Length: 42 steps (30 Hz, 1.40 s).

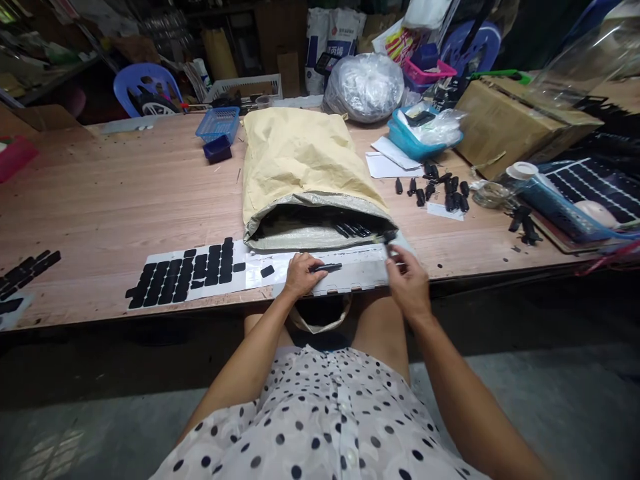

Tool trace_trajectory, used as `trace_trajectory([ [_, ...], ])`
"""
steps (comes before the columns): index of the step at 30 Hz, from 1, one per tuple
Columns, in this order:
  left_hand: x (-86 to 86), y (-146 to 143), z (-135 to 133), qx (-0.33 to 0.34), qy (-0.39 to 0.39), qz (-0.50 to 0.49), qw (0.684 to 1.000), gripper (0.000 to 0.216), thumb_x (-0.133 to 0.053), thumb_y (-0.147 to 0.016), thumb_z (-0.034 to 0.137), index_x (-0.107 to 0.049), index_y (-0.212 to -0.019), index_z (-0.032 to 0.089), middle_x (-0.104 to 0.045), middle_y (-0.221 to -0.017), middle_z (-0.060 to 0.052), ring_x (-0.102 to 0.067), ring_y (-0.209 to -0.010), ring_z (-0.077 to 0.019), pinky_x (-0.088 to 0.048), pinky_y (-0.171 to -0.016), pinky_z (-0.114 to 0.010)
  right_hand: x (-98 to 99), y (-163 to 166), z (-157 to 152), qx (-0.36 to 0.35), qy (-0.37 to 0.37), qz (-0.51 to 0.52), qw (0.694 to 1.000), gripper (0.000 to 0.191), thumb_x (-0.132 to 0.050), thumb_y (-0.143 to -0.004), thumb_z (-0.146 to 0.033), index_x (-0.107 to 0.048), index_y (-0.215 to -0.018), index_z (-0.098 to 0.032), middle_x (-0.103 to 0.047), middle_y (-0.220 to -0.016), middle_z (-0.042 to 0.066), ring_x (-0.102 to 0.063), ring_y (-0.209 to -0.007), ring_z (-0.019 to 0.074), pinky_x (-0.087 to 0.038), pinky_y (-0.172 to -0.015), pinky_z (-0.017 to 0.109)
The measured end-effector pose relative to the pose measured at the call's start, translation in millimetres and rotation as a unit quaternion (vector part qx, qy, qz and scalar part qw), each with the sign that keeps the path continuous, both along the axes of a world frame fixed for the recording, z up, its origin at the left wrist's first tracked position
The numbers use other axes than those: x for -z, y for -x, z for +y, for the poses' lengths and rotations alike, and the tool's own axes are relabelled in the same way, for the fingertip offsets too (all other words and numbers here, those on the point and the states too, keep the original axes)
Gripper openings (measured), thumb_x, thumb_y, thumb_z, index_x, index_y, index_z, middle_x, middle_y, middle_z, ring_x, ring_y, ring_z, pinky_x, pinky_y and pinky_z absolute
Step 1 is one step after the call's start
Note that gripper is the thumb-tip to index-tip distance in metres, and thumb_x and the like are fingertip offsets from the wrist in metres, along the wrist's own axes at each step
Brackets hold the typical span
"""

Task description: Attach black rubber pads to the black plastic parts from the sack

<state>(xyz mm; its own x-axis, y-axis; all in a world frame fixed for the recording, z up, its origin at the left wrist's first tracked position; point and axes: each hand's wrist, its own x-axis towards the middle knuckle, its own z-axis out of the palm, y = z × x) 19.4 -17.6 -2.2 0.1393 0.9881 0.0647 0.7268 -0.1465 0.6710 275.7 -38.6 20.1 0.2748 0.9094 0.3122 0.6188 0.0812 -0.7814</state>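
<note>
My left hand (301, 275) is closed on a slim black plastic piece (330, 267) near the table's front edge, over a flat grey-white board (350, 272). To its right, my right hand (407, 277) pinches a small dark piece (389, 237), blurred, by the corner of the sack's mouth. The large yellow paper sack (305, 150) lies with its mouth toward me, and several black pieces (353, 229) show inside it. Left of my left hand, a white sheet (255, 261) carries rows of black rounded pads (183, 279), with one loose pad (267, 271) apart.
Several black parts (450, 193) lie on the table at right, near a turquoise basket (420, 137) and a cardboard box (515, 123). Behind the sack sit a blue basket (219, 123), a small navy bin (217, 150) and a clear bag (365, 87). More black strips (25, 273) lie far left.
</note>
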Motion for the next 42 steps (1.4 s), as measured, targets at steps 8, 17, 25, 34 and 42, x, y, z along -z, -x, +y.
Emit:
trace_trajectory([
  [8,-4.7,-7.8,1.6,-0.016,0.031,-0.004,0.999,0.012,-0.081,-0.076,0.026,-0.080,-0.087,0.028,-0.070,-0.087,-0.001,-0.059,-0.094,-0.0231,-0.048,-0.092,-0.039,-1.4,73.2,-35.7,-0.183,-0.034,-0.036,0.982,0.038,-0.048,-0.095,-0.022,-0.072,-0.124,-0.026,-0.071,-0.097,0.007,-0.066,-0.090,0.0222,-0.056,-0.085,0.036],
  [17,-6.5,-12.9,-0.5,-0.024,0.040,-0.005,0.999,0.010,-0.081,-0.076,0.027,-0.080,-0.086,0.029,-0.069,-0.088,-0.002,-0.058,-0.097,-0.0239,-0.047,-0.092,-0.039,4.9,71.8,-33.3,-0.154,-0.011,-0.117,0.981,0.042,-0.046,-0.094,-0.018,-0.072,-0.127,-0.026,-0.067,-0.093,0.007,-0.064,-0.085,0.0218,-0.054,-0.078,0.032],
  [25,-1.6,-11.9,-0.8,-0.018,0.010,-0.018,1.000,0.007,-0.079,-0.076,0.025,-0.079,-0.083,0.027,-0.069,-0.086,-0.002,-0.058,-0.094,-0.0242,-0.048,-0.090,-0.040,6.8,60.9,-32.9,-0.150,-0.002,-0.074,0.986,0.040,-0.046,-0.094,-0.022,-0.073,-0.123,-0.025,-0.069,-0.098,0.008,-0.065,-0.091,0.0234,-0.054,-0.086,0.037],
  [34,-2.5,-16.3,-2.7,-0.019,0.012,-0.002,1.000,0.011,-0.082,-0.075,0.026,-0.075,-0.083,0.025,-0.067,-0.087,-0.003,-0.057,-0.096,-0.0256,-0.048,-0.092,-0.042,6.6,-62.6,37.0,0.212,0.088,-0.195,0.954,0.049,-0.049,-0.082,-0.020,-0.074,-0.123,-0.019,-0.059,-0.090,0.010,-0.056,-0.082,0.0259,-0.046,-0.073,0.038],
  [42,1.7,-13.1,-1.3,-0.006,0.003,0.005,1.000,0.009,-0.081,-0.079,0.031,-0.075,-0.084,0.026,-0.065,-0.085,-0.002,-0.057,-0.094,-0.0240,-0.047,-0.091,-0.040,27.7,-86.4,66.6,0.257,0.126,-0.197,0.937,0.047,-0.051,-0.077,-0.018,-0.078,-0.115,-0.017,-0.053,-0.088,0.012,-0.054,-0.086,0.0309,-0.042,-0.072,0.043],
])
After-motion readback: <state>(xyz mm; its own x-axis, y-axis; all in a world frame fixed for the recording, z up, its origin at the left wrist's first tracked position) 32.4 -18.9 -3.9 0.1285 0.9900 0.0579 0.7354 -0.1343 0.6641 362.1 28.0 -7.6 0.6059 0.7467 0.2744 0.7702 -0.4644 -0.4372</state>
